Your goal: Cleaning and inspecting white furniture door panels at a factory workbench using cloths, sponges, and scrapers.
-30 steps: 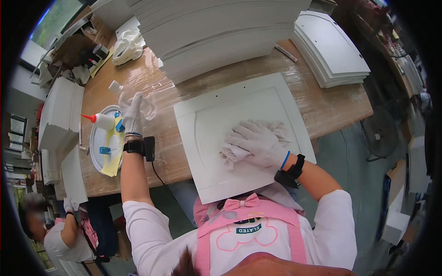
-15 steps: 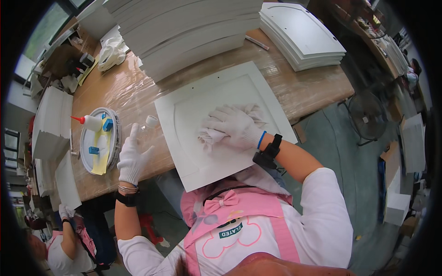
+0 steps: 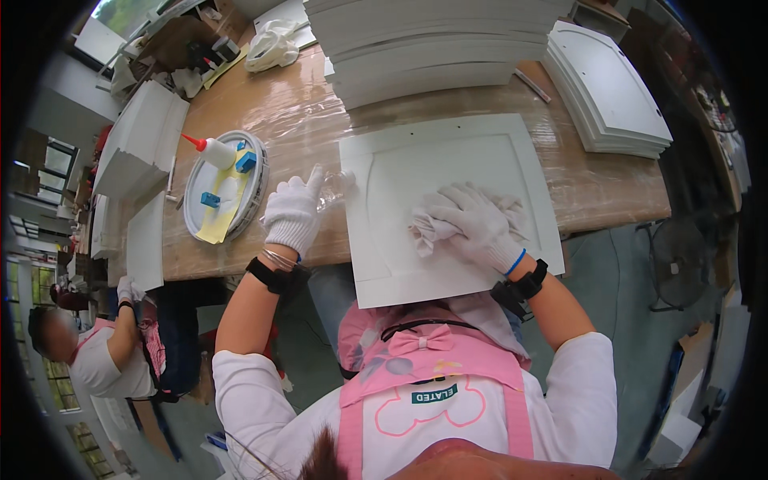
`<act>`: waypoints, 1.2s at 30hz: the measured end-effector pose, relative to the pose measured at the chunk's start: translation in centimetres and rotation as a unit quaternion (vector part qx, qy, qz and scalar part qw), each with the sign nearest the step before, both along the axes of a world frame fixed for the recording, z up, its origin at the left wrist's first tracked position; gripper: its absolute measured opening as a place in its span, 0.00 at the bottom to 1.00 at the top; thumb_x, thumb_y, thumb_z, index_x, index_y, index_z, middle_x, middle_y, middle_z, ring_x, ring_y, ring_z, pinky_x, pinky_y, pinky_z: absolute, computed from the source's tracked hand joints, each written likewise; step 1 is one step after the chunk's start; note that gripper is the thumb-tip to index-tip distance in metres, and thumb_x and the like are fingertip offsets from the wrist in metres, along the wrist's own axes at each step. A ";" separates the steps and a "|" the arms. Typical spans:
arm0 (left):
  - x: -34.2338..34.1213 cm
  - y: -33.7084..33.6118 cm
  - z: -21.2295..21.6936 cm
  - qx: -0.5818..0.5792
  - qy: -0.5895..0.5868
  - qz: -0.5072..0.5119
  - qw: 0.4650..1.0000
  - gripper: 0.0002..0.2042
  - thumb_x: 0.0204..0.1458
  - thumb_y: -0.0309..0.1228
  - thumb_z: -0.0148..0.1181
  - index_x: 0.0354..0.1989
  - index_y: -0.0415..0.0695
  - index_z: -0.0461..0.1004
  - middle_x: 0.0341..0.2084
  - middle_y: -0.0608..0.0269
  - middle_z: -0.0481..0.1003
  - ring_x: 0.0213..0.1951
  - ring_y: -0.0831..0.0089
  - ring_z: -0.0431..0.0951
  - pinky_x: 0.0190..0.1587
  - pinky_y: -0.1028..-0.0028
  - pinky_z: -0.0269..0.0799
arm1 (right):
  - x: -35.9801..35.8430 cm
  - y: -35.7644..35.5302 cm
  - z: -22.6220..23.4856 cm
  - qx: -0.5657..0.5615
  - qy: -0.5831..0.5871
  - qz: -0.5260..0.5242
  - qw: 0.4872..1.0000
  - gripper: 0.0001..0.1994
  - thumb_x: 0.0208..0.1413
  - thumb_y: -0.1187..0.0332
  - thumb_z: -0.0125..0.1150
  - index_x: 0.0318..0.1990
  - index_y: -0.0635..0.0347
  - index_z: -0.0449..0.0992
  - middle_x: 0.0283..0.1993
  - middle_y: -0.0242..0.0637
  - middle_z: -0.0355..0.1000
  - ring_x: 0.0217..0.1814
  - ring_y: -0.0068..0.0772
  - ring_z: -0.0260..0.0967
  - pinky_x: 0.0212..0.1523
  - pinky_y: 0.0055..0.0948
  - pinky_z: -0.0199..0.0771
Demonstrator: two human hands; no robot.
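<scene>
My right hand, in a white knit glove, presses a crumpled pale cloth against a white panel. Its fingers lie over the cloth and partly cover it. The panel has a curved raised outline and small dark holes near its far edge; its near edge overhangs the table beside my apron. My left hand, gloved too, is at the table's front edge, left of the panel and apart from it. One finger points away from me and the others look partly bent, with nothing visible held. A small whitish roll sits by the panel's left edge.
A round white lid carries a red-tipped bottle, blue blocks and yellow paper. Tall panel stacks stand at the back, with another stack at right. A co-worker is at far left; a floor fan stands right.
The view has shifted, so the table sits farther right in it. My left hand has moved nearer the panel and its fingers are less spread. My right hand stays on the cloth.
</scene>
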State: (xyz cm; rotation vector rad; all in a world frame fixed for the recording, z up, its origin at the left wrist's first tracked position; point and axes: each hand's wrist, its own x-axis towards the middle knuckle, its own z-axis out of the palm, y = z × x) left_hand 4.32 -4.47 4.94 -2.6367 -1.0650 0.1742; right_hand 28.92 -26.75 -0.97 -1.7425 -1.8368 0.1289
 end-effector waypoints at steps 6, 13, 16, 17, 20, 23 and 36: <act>2.4 1.5 0.1 0.027 0.015 -0.024 0.999 0.30 0.52 0.35 0.59 0.66 0.55 0.61 0.37 0.54 0.73 0.40 0.56 0.76 0.38 0.59 0.74 | 0.2 0.0 0.0 0.005 0.015 0.002 1.000 0.23 0.42 0.69 0.63 0.50 0.49 0.77 0.61 0.44 0.67 0.66 0.54 0.59 0.70 0.51 0.53; 1.2 0.8 0.0 0.013 0.031 -0.045 0.998 0.29 0.52 0.33 0.59 0.65 0.56 0.61 0.36 0.54 0.73 0.39 0.55 0.76 0.39 0.59 0.74 | 0.3 0.1 -0.3 0.006 0.010 -0.004 1.000 0.22 0.42 0.69 0.63 0.50 0.49 0.77 0.61 0.44 0.67 0.66 0.55 0.60 0.70 0.51 0.54; 1.1 1.3 0.1 0.026 0.033 -0.030 0.999 0.30 0.52 0.33 0.58 0.66 0.56 0.60 0.37 0.54 0.73 0.40 0.55 0.76 0.39 0.58 0.74 | 0.3 0.1 -0.1 0.003 0.003 -0.003 1.000 0.23 0.42 0.69 0.63 0.51 0.48 0.77 0.61 0.44 0.67 0.66 0.55 0.60 0.70 0.51 0.54; 1.2 1.7 0.1 0.035 0.032 -0.026 0.999 0.30 0.52 0.33 0.58 0.66 0.56 0.60 0.38 0.53 0.73 0.40 0.55 0.76 0.39 0.58 0.74 | 0.3 0.1 0.0 0.002 0.000 -0.002 1.000 0.23 0.42 0.69 0.62 0.51 0.48 0.77 0.61 0.44 0.67 0.66 0.54 0.60 0.70 0.51 0.53; 2.3 2.4 0.6 0.057 0.038 0.011 0.998 0.26 0.57 0.30 0.51 0.66 0.57 0.62 0.35 0.57 0.74 0.39 0.58 0.77 0.38 0.59 0.73 | 0.4 0.0 0.1 -0.006 -0.005 -0.002 1.000 0.23 0.42 0.69 0.62 0.52 0.48 0.76 0.62 0.44 0.66 0.67 0.54 0.59 0.70 0.51 0.53; 1.9 2.9 0.6 0.062 0.046 0.015 0.997 0.25 0.57 0.30 0.51 0.65 0.57 0.63 0.34 0.58 0.74 0.38 0.59 0.77 0.37 0.59 0.73 | 0.4 0.1 0.1 -0.014 -0.006 0.008 1.000 0.23 0.42 0.69 0.62 0.52 0.48 0.76 0.62 0.43 0.66 0.67 0.54 0.58 0.70 0.51 0.52; -1.6 1.6 0.7 -0.079 -0.199 0.047 0.976 0.39 0.45 0.38 0.68 0.67 0.48 0.59 0.43 0.48 0.73 0.44 0.53 0.76 0.46 0.58 0.73 | -0.2 0.4 0.0 -0.038 0.028 -0.022 0.999 0.24 0.46 0.63 0.64 0.54 0.47 0.75 0.65 0.49 0.63 0.69 0.59 0.55 0.71 0.52 0.50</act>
